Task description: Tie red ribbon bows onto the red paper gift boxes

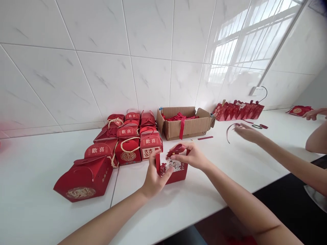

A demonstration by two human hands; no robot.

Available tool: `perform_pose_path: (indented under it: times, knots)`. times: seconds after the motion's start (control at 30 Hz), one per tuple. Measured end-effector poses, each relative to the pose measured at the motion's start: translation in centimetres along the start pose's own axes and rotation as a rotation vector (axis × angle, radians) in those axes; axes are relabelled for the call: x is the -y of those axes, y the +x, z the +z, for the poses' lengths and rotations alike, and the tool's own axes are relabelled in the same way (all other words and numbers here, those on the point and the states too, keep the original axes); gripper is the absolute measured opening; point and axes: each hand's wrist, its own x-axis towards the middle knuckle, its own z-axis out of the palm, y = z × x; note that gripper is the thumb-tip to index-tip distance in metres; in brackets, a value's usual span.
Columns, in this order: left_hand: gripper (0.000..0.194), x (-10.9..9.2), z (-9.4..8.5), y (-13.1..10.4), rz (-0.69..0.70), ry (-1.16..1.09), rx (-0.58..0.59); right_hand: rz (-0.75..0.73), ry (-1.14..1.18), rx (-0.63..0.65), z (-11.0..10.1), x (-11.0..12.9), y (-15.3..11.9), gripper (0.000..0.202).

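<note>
In front of me on the counter stands a small red gift box [177, 176] with a white printed panel showing two figures. My left hand [155, 177] grips its left side, thumb across the front. At the top, my right hand [193, 156] pinches a dark red strap [178, 148] that loops upward; a small gold-coloured dot shows beside the fingers. The right fingers partly cover the upper edge of the box, so how the strap is joined there is hidden.
Several red gift boxes [129, 151] with rope handles crowd the left, one larger box [84, 178] nearest. Behind is a cardboard box [184, 131] of red ribbons. Red bags [238, 111] line the wall. At right, another person's hand [246, 132] holds a dark red strip [228, 132].
</note>
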Motion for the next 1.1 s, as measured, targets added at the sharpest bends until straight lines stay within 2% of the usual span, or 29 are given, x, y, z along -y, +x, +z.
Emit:
perform_pose_path:
  times: [0.13, 0.23, 0.37, 0.5, 0.63, 0.73, 0.8, 0.87, 0.9, 0.97, 1.03, 1.1]
  knots:
    - [0.049, 0.3, 0.3, -0.4, -0.062, -0.098, 0.099, 0.018, 0.019, -0.118, 0.5, -0.4, -0.3, 0.018]
    - [0.054, 0.5, 0.7, -0.7, -0.089, -0.013, 0.133, 0.051, -0.036, -0.292, -0.9, -0.4, -1.4, 0.019]
    - [0.058, 1.1, 0.9, -1.1, -0.142, 0.175, 0.19, 0.151, -0.065, -0.603, -4.5, -0.4, -3.3, 0.027]
    - [0.055, 1.9, 0.8, -1.0, -0.179, 0.259, 0.236, 0.235, -0.348, -0.973, -8.5, 0.4, -5.3, 0.036]
    - [0.048, 2.2, 0.6, -0.9, -0.181, 0.304, 0.265, 0.292, -0.609, -1.267, -12.7, 1.9, -8.2, 0.044]
    - [0.028, 2.3, 0.6, -0.9, -0.185, 0.311, 0.322, 0.378, -0.787, -1.331, -15.5, 1.9, -10.1, 0.044]
    - [0.019, 2.2, 0.6, -0.9, -0.186, 0.313, 0.34, 0.421, -0.852, -1.31, -16.9, 0.8, -10.9, 0.041]
    - [0.016, 2.1, 0.6, -0.9, -0.179, 0.319, 0.328, 0.407, -0.837, -1.287, -17.5, -1.0, -11.6, 0.05]
    - [0.016, 2.1, 0.6, -0.9, -0.172, 0.319, 0.316, 0.352, -0.8, -1.3, -17.4, -2.0, -12.0, 0.064]
    - [0.015, 1.9, 0.6, -0.9, -0.151, 0.311, 0.285, 0.149, -0.771, -1.444, -16.7, -4.1, -13.2, 0.079]
    - [0.015, 1.7, 0.6, -0.8, -0.133, 0.298, 0.266, -0.005, -0.72, -1.604, -15.2, -5.8, -14.9, 0.071]
    - [0.021, 1.5, 0.5, -0.7, -0.134, 0.291, 0.265, 0.049, -0.543, -1.632, -13.4, -7.1, -16.9, 0.047]
